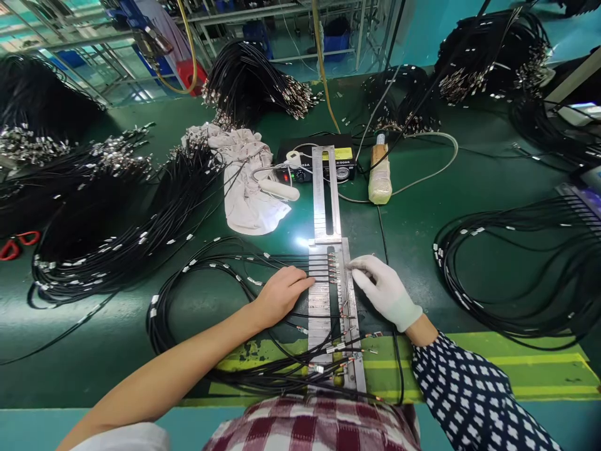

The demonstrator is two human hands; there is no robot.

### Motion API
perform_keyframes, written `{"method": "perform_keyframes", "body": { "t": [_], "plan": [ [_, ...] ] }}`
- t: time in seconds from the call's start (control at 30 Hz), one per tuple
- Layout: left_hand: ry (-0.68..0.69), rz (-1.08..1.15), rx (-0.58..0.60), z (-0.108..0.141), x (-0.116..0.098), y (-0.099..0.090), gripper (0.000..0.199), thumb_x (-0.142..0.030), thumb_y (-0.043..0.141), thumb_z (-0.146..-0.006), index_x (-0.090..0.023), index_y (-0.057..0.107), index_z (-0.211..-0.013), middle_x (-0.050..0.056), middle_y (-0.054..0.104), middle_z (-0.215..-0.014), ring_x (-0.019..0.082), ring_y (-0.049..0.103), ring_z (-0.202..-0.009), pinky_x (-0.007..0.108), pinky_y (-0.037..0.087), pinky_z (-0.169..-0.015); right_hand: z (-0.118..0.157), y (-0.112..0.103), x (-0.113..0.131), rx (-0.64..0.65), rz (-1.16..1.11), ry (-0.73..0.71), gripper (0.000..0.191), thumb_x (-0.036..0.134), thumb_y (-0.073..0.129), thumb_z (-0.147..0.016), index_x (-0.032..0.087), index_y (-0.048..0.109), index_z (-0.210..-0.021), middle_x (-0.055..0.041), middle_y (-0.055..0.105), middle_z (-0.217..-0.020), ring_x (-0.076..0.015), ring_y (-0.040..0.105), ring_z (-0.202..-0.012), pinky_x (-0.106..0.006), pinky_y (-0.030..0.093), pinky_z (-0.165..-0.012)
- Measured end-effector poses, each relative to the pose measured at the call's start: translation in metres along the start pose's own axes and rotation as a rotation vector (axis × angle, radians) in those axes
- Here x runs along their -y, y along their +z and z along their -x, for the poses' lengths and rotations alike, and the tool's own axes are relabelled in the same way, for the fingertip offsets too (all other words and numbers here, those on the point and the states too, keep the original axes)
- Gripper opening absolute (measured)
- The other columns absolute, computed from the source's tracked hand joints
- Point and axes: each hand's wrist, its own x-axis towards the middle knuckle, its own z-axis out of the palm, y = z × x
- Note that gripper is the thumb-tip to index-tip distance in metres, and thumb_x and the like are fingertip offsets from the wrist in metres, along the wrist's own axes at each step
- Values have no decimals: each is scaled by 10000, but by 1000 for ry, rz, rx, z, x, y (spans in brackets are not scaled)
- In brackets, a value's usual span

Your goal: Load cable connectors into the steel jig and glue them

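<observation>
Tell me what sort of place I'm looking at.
Most likely a cable-assembly workshop: bundles of black cables lie on a green bench, and a slotted metal fixture holds a row of cable ends.

The bare left hand lies with its fingertips on the slotted metal bar, beside black cables set side by side across it; the gloved right hand has its fingertips at the bar's right edge. Loose cables cross the bar's near end on the green table. Beyond the hands are a black box, a white cloth, a wrapped tool and a cable bundle.
</observation>
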Motion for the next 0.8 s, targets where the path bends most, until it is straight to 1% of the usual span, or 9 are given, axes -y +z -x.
{"method": "perform_keyframes", "body": {
  "t": [0.1, 0.17, 0.27, 0.37, 0.5, 0.57, 0.63, 0.73, 0.8],
  "plan": [
    [-28, -56, 27, 7, -3, -4, 345, -86, 388, -982, -202, 633, -1196, 84, 616, -1006, 188, 544, -904, 321, 466, -770, 0, 0, -1, 1, -7, 0, 173, 295, 489, -978, 239, 645, -1029, -48, 679, -1065, -214, 637, -986, -379, 521, -884],
    [-74, -116, 62, 13, -6, -6, 382, -83, 385, -977, -208, 627, -1245, 83, 601, -976, 193, 527, -884, 327, 446, -753, 0, 0, -1, 5, -19, 4, 172, 290, 489, -976, 238, 645, -1026, -48, 678, -1058, -211, 638, -975, -367, 525, -864],
    [-98, -144, 139, 18, -10, -6, 401, -80, 377, -975, -167, 592, -1302, 85, 603, -937, 199, 516, -855, 335, 425, -737, -3, -1, 2, 4, -36, 16, 169, 282, 492, -971, 235, 651, -1001, -50, 681, -1033, -210, 641, -947, -358, 528, -838],
    [-95, -115, 163, 18, -11, -5, 381, -105, 369, -990, -157, 581, -1302, 87, 624, -938, 203, 522, -855, 342, 413, -739, -4, 0, 4, -15, -51, 37, 168, 292, 505, -963, 232, 661, -977, -52, 691, -1011, -213, 649, -921, -357, 537, -821],
    [-183, 28, 165, 13, -22, -12, 311, -173, 402, -1017, -172, 551, -1290, 86, 644, -1010, 207, 545, -929, 358, 408, -816, -2, 1, 3, -31, -54, 32, 183, 320, 510, -964, 232, 669, -983, -53, 704, -1029, -223, 650, -969, -375, 530, -876],
    [-210, 160, 209, 10, -33, -17, 261, -247, 481, -1006, -171, 546, -1247, 88, 638, -1062, 213, 541, -980, 370, 407, -876, 0, 0, 2, -26, -44, 24, 195, 331, 504, -969, 233, 669, -1005, -54, 701, -1050, -225, 646, -995, -383, 518, -907],
    [-222, 278, 282, 7, -45, -21, 210, -299, 547, -981, -178, 567, -1151, 80, 623, -1060, 216, 527, -990, 368, 414, -888, 2, 0, 2, -19, -34, 19, 207, 342, 501, -972, 234, 669, -1026, -55, 695, -1066, -226, 640, -1009, -387, 510, -923],
    [-303, 414, 338, 5, -57, -21, 70, -252, 574, -960, -185, 587, -943, 53, 597, -983, 201, 519, -958, 334, 435, -851, 3, 0, 2, -22, -41, 20, 218, 353, 500, -972, 231, 670, -1032, -57, 691, -1070, -226, 637, -1018, -391, 506, -934],
    [-398, 513, 308, 5, -62, -20, 86, -202, 584, -943, -187, 573, -859, 25, 590, -907, 176, 534, -901, 298, 446, -804, 3, 0, 2, -27, -52, 25, 220, 355, 501, -971, 227, 672, -1023, -59, 694, -1064, -226, 638, -1018, -397, 502, -945]
  ]
}}
